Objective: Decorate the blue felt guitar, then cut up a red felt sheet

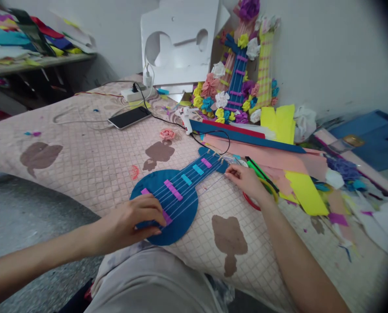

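Observation:
A blue paper guitar (184, 217) lies on the table at the middle, its neck angled up and right. Pink and light-blue strips cross it, and thin pale strings run along its length. My left hand (142, 217) rests on the lower end of the body, fingers curled over a pink strip (172, 190) side and holding it down. By the head of the neck, my right hand (246, 180) pinches a thin string with thumb and forefinger. That string stretches slackly beside the neck toward the body. Small pale pegs (214, 153) stick up from the head.
A white glue gun (185, 119) with a black cable stands beyond the neck. Left of it lie a phone (130, 117) and a power strip (137, 93). Scissors (252, 201), coloured paper (306, 193) and scraps spread at right. Flower-covered paper guitars (238, 82) lean against the wall.

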`<state>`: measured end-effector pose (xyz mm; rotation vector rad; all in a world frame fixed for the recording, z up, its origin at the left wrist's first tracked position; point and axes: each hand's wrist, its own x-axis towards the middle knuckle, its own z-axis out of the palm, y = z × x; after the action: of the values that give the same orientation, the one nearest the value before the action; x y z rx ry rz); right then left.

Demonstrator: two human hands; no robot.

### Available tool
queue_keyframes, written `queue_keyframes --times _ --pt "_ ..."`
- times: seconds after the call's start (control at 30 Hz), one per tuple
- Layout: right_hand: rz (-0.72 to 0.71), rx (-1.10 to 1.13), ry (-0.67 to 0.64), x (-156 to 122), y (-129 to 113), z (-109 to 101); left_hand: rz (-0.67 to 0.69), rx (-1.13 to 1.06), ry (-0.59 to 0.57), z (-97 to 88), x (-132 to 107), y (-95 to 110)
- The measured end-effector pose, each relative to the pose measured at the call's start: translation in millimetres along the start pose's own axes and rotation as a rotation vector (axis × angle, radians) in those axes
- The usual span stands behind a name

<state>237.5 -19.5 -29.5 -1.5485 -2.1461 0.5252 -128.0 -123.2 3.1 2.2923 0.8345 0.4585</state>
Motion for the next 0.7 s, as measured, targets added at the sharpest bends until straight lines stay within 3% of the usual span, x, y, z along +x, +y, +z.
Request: queue_keyframes --times 0.17,0.5,0.7 --pt "-0.005 0.025 -0.003 -2 -4 -1 0.002 0.152 0.057 15.9 -8 -3" --pt "-0.001 0.053 -0.032 -8 -7 -6 -0.001 0.183 0.045 15.7 -12 -5" --pt "-0.007 -0.03 -0.053 -7 -7 -9 0.082 0.216 0.087 19.3 -12 -7"
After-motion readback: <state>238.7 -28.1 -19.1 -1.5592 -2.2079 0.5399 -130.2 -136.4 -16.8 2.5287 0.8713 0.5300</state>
